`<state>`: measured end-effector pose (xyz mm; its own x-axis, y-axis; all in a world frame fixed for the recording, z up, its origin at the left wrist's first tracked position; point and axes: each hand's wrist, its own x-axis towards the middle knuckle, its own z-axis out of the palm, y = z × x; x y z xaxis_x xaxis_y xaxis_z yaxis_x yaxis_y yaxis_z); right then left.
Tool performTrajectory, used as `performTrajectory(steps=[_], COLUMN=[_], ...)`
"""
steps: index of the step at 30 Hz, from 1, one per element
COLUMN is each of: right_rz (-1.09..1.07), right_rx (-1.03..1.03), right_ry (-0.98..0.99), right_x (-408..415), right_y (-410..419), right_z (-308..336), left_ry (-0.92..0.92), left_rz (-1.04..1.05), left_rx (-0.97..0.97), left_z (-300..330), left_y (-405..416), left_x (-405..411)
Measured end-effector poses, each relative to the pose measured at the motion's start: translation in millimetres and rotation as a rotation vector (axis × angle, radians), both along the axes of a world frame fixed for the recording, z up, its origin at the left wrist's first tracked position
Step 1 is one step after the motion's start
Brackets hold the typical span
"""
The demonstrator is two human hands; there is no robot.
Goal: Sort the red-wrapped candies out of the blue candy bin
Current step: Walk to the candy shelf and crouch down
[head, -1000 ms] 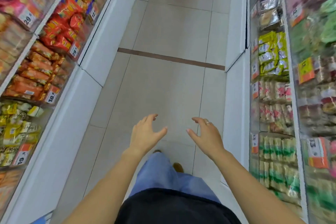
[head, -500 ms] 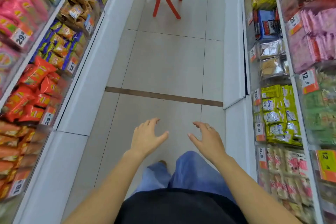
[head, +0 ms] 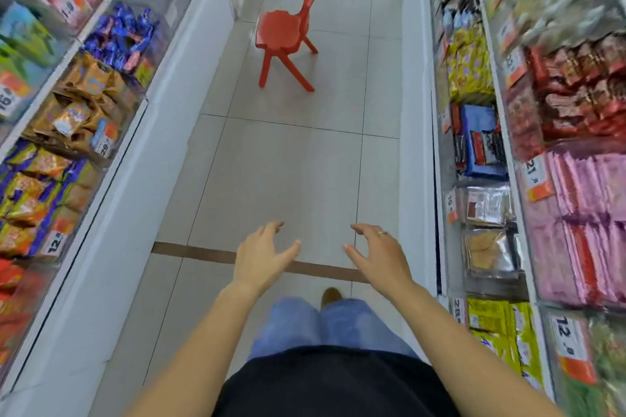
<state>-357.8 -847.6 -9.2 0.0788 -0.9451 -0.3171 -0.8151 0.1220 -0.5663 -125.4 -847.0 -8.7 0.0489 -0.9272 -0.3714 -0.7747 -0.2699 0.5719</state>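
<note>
— So, what did your head camera take in?

— You stood in a narrow shop aisle, looking forward and down. Your left hand [head: 262,256] and your right hand [head: 379,254] were both held out in front of you at waist height, palms turned inward toward each other, well apart. Both were spread wide with fingers loosely curled, and neither held anything. A ring [head: 382,232] sat on one finger of your right hand.

— And the bin of blue candies?

— A clear-fronted bin of blue-wrapped candies [head: 123,35] sat on the left shelving, up ahead of you and well away from both hands. I could not tell whether red-wrapped pieces lay among them; the shelves were blurred. Just nearer to you on that side was a bin of brown packets [head: 79,105], then orange-and-blue packets [head: 30,186].

— What else was around you?

— Pale floor tiles [head: 288,173] ran down the middle, crossed by a brown strip [head: 189,252] that passed under your hands. A small red plastic chair [head: 288,34] stood in the aisle farther on. On your right, the shelving held yellow packets [head: 469,68], pink packets [head: 589,200] and orange price tags [head: 538,176]. Below your arms showed blue jeans [head: 325,325], a dark top [head: 332,382] and the tip of one brown shoe [head: 331,295].
</note>
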Motion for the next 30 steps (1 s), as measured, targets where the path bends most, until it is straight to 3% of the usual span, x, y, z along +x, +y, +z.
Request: performTrajectory(steps=[14,23,30], right_rz=[0.122,0.188,0.371], right_rx=[0.034,0.031,0.064], right_ry=[0.09,0.054,0.057], right_x=[-31.8,16.1,72.4], right_y=[-353.5,-581.4,-756.2], right_z=[-14.9,-4.1,-11.7], left_ry=[0.08,0.01,0.061], left_rz=[0.152,0.362,0.524], left_rx=[0.125,-0.021,0.01], left_z=[-27.6,-7.5,-13.2], left_y=[-322.4,-532.3,-669.8], left_x=[-13.2,14.5,58.0])
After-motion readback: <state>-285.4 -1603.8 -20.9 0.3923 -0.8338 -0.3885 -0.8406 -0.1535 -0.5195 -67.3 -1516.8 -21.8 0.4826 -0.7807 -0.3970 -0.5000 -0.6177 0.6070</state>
